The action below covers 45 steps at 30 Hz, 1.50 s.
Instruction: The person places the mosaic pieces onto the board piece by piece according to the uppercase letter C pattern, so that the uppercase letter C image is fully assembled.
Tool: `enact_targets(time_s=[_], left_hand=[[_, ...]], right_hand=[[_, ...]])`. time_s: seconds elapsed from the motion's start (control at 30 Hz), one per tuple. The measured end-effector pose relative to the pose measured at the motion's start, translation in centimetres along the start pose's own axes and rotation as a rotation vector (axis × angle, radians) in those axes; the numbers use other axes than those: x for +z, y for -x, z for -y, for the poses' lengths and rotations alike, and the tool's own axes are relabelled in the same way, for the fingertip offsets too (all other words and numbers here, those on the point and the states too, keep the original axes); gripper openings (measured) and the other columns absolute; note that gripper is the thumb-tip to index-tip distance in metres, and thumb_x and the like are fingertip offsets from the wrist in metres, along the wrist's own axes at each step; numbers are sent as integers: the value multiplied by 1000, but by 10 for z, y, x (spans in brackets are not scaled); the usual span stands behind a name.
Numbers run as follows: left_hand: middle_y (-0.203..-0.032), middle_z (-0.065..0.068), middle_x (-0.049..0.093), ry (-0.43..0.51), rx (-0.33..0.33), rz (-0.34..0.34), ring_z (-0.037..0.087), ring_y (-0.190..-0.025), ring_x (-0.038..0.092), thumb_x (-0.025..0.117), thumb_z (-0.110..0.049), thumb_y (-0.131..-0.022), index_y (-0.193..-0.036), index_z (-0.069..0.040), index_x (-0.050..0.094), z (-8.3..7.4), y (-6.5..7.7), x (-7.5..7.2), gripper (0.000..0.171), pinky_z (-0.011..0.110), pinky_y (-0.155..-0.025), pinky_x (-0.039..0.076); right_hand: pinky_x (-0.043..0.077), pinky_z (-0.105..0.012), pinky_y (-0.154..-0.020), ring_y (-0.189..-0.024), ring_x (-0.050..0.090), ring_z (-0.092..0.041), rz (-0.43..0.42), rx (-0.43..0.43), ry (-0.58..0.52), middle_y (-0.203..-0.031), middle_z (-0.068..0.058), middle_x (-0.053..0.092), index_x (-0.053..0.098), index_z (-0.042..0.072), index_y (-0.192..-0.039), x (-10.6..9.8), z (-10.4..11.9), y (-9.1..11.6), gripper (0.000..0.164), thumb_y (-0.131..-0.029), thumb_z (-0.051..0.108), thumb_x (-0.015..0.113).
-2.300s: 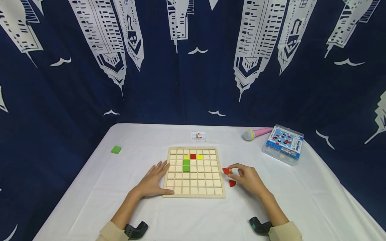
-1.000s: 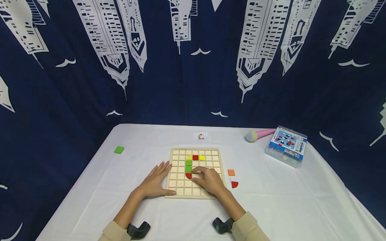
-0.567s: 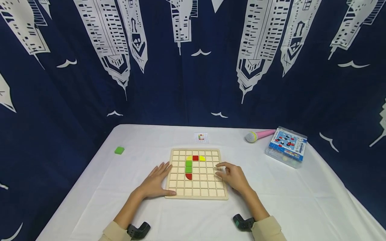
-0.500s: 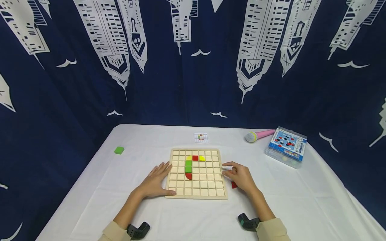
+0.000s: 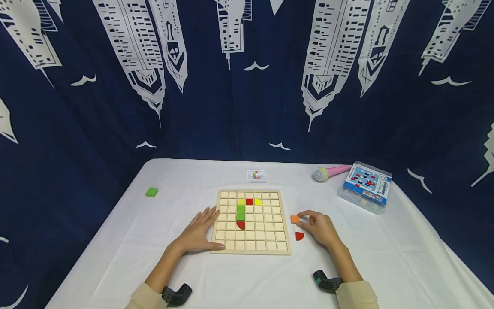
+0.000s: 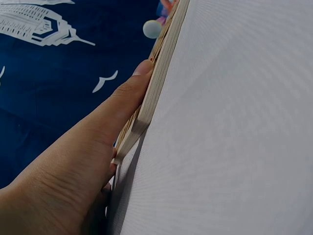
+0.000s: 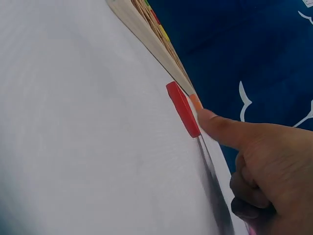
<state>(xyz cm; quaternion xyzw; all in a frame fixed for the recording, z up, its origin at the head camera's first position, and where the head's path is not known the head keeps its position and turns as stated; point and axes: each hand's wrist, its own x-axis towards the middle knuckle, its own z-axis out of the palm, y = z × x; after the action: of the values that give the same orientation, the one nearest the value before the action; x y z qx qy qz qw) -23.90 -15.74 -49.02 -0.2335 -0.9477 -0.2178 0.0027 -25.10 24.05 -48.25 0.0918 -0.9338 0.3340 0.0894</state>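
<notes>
A wooden grid board (image 5: pixel 270 245) lies mid-table. My left hand (image 5: pixel 197 231) rests along its left edge, fingers spread, thumb on the near left corner; the left wrist view shows the thumb (image 6: pixel 132 93) on the rim. Beyond the board's right edge my right hand (image 5: pixel 322 228) pinches an orange square tile (image 5: pixel 294 219) between thumb and fingertips. Just nearer lies a loose red quarter-round tile (image 5: pixel 299 236), standing out in front of the thumb in the right wrist view. Set in the grid are a red square (image 5: pixel 249 201), two yellow tiles, two green squares (image 5: pixel 241 212) and a red quarter-round (image 5: pixel 241 225).
A small pattern card (image 5: pixel 256 175) lies behind the board. At far left is a green tile (image 5: pixel 152 192). A pink toy microphone (image 5: pixel 332 172) and a clear plastic box (image 5: pixel 365 187) with a blue label stand at the back right.
My right hand placed a red quarter-round below the green squares, withdrew rightward off the board, and now grips the orange tile. The left hand stays on the board's edge.
</notes>
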Motion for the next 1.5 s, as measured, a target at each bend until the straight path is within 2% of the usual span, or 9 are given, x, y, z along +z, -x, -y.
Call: enact_targets(time_s=[0.17, 0.33, 0.5, 0.67, 0.9, 1.2, 1.33, 1.5], left_hand=[[-153, 7, 15, -6, 0, 3, 24, -140, 7, 61, -78, -60, -147, -9, 23, 1, -1, 0, 117, 42, -113, 7], [-153, 7, 15, -6, -4, 4, 25, -140, 7, 61, -78, -60, -147, -9, 23, 2, 0, 0, 117, 43, -113, 7], [-153, 7, 16, -4, 0, -2, 25, -140, 8, 61, -78, -60, -147, -10, 22, 2, 1, -1, 117, 43, -112, 7], [-153, 8, 16, 6, 7, -3, 26, -140, 8, 62, -77, -60, -147, -9, 23, 1, 0, -1, 117, 44, -112, 8], [-152, 9, 17, -2, 9, -4, 26, -140, 9, 61, -78, -60, -147, -9, 23, -2, -2, 1, 117, 44, -112, 8], [-152, 9, 17, -5, 0, 2, 26, -140, 9, 62, -78, -59, -147, -9, 24, -2, -1, 1, 117, 44, -112, 8], [-152, 9, 17, -6, -2, 4, 27, -140, 9, 61, -78, -60, -147, -8, 24, -2, 0, 0, 117, 44, -112, 8], [-153, 8, 16, -12, 3, -1, 26, -140, 9, 61, -78, -60, -147, -9, 23, 0, 0, 0, 117, 44, -112, 8]], right_hand=[[22, -23, -40, -45, 26, -6, -49, -68, -15, -51, 5, 33, 70, 12, -101, 1, 16, -3, 26, -79, 26, 74], [24, -21, -38, -41, 25, -4, -62, -134, -40, -50, 7, 33, 70, 15, -101, 12, 46, -7, 25, -80, 28, 73], [23, -20, -39, -42, 25, -3, -16, -207, -68, -49, 8, 33, 69, 13, -101, 36, 83, -10, 25, -79, 25, 74], [23, -18, -41, -44, 25, -2, 65, -234, -34, -48, 11, 34, 69, 15, -100, 57, 103, -10, 28, -78, 32, 73], [26, -21, -42, -45, 27, -3, 47, -255, 64, -47, 11, 35, 69, 17, -94, 67, 104, -8, 23, -77, 31, 75], [23, -20, -41, -45, 24, -2, 83, -250, 36, -47, 12, 33, 70, 19, -97, 69, 97, -6, 25, -77, 33, 75], [23, -19, -41, -44, 23, -1, 104, -239, -7, -47, 12, 33, 70, 18, -100, 60, 93, -4, 26, -78, 32, 74], [24, -19, -39, -43, 25, -2, 95, -199, -65, -49, 10, 34, 69, 15, -101, 32, 74, 3, 26, -77, 24, 76]])
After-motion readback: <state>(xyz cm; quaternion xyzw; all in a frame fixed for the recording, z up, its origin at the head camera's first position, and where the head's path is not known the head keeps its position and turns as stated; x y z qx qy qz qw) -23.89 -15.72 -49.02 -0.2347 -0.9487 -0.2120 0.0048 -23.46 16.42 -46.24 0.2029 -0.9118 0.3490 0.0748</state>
